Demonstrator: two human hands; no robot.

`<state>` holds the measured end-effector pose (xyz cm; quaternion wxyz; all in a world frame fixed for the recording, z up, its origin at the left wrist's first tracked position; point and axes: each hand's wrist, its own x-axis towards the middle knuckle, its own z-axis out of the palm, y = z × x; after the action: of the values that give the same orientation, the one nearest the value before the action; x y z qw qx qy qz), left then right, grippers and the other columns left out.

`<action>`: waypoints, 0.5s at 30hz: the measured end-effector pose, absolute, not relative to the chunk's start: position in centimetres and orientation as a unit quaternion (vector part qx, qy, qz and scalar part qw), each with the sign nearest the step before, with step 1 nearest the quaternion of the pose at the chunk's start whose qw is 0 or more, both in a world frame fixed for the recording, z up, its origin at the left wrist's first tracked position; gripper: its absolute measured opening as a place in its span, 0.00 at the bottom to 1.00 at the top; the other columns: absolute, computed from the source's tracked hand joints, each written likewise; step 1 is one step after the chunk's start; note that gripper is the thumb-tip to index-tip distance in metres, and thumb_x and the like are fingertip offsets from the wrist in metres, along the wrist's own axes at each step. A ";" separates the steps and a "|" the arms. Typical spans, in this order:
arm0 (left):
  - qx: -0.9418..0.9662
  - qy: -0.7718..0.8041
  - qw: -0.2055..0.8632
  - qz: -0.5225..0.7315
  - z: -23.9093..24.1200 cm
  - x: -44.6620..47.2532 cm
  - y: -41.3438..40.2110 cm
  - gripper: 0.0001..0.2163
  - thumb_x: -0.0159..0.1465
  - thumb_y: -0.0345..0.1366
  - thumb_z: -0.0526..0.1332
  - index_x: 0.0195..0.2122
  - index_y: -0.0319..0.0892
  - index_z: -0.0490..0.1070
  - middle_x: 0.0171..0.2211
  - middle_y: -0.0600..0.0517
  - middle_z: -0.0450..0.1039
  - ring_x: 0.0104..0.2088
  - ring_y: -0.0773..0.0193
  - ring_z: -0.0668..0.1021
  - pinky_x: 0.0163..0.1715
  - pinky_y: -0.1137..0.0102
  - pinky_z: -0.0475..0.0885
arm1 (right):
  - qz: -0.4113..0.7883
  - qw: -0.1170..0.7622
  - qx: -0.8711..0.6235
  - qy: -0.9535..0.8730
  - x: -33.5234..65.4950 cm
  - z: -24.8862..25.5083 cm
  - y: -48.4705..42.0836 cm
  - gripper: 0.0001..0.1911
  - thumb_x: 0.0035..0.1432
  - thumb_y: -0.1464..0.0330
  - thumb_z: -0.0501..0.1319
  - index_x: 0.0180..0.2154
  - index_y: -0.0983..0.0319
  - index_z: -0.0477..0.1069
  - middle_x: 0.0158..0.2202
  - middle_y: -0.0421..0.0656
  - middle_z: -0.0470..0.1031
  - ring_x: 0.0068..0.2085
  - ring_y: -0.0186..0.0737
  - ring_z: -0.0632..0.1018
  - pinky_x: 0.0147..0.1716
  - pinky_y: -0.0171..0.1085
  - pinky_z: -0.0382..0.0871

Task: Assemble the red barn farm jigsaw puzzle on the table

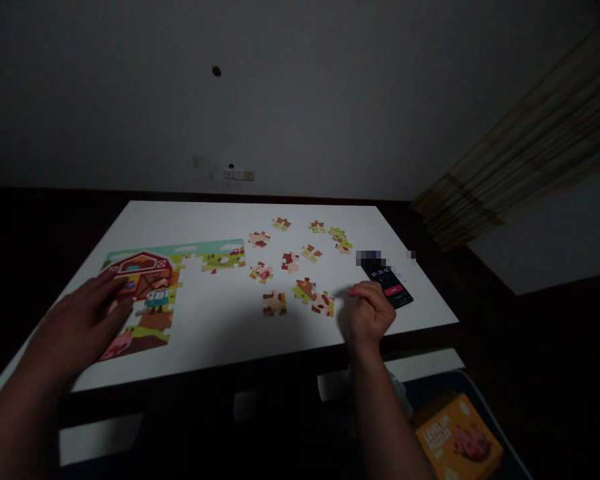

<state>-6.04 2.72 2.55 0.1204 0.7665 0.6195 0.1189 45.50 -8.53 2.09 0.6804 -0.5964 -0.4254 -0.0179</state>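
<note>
A partly joined farm jigsaw (147, 287) with a red barn lies on the left of the white table (220, 327). My left hand (87, 317) rests flat on its left edge, fingers spread. Several loose pieces lie in the middle, among them a joined cow cluster (314, 297) and a single piece (274, 303). My right hand (369, 313) hovers just right of the cow cluster with fingers curled in; nothing shows in it. A black phone (387, 283) with a running timer lies just beyond that hand.
More loose pieces (337, 240) are scattered toward the table's far right. An orange puzzle box (457, 437) sits low at the right, below the table's near edge. A wall with sockets (239, 175) stands behind; a curtain (520, 153) hangs at right.
</note>
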 end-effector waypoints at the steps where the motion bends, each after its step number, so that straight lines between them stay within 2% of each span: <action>1: 0.756 0.628 0.100 0.153 2.6 -5.9 2.7 0.34 0.70 0.61 0.45 0.63 0.49 0.79 0.77 0.55 0.61 0.76 0.33 0.57 0.60 0.32 0.67 | -0.030 0.679 -0.592 -0.434 45.5 2.0 -8.4 0.13 0.57 0.71 0.57 0.25 0.54 0.77 0.25 0.43 0.74 0.35 0.48 0.75 0.39 0.48 0.70; 2: 0.746 0.634 0.081 0.185 2.5 -5.9 2.7 0.34 0.69 0.62 0.48 0.62 0.48 0.80 0.77 0.54 0.60 0.75 0.34 0.61 0.60 0.34 0.69 | -0.043 0.678 -0.589 -0.437 45.6 1.9 -8.3 0.14 0.58 0.71 0.57 0.26 0.54 0.78 0.26 0.43 0.74 0.37 0.49 0.75 0.41 0.49 0.70; 5: 0.749 0.629 0.083 0.189 2.3 -5.9 2.7 0.34 0.68 0.62 0.49 0.62 0.47 0.79 0.80 0.56 0.55 0.75 0.35 0.62 0.62 0.37 0.69 | -0.067 0.678 -0.603 -0.415 45.8 1.6 -8.0 0.09 0.58 0.72 0.60 0.31 0.55 0.79 0.33 0.44 0.77 0.42 0.50 0.77 0.46 0.52 0.71; 7: 0.749 0.633 0.084 0.178 2.2 -6.0 2.7 0.34 0.68 0.62 0.48 0.64 0.49 0.78 0.81 0.58 0.52 0.76 0.37 0.61 0.65 0.39 0.68 | -0.066 0.680 -0.618 -0.389 45.8 1.7 -7.9 0.03 0.58 0.71 0.64 0.34 0.56 0.76 0.37 0.45 0.77 0.43 0.50 0.77 0.48 0.52 0.71; 8: 0.749 0.634 0.083 0.172 2.1 -6.0 2.7 0.34 0.69 0.62 0.48 0.65 0.50 0.77 0.81 0.58 0.51 0.76 0.38 0.60 0.67 0.40 0.68 | -0.065 0.683 -0.622 -0.378 45.8 1.8 -7.8 0.04 0.58 0.69 0.66 0.33 0.56 0.72 0.38 0.45 0.75 0.43 0.49 0.77 0.48 0.51 0.72; 12: 0.753 0.632 0.079 0.165 2.3 -6.0 2.5 0.35 0.70 0.62 0.46 0.67 0.49 0.75 0.81 0.56 0.53 0.77 0.39 0.60 0.67 0.41 0.67 | -0.070 0.672 -0.637 -0.372 45.2 2.4 -8.0 0.26 0.61 0.63 0.72 0.24 0.54 0.55 0.37 0.43 0.70 0.42 0.46 0.75 0.48 0.49 0.71; 15: 0.753 0.633 0.079 0.162 2.5 -5.8 2.3 0.36 0.71 0.61 0.47 0.69 0.45 0.73 0.80 0.51 0.56 0.77 0.39 0.62 0.70 0.41 0.66 | -0.064 0.675 -0.627 -0.385 44.8 2.7 -8.2 0.33 0.62 0.62 0.74 0.21 0.54 0.51 0.35 0.42 0.69 0.38 0.43 0.73 0.43 0.46 0.69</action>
<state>-5.78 2.35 2.47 0.0791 0.7528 0.6332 0.1616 44.78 -8.16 2.68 0.6746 -0.6266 -0.3850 -0.0641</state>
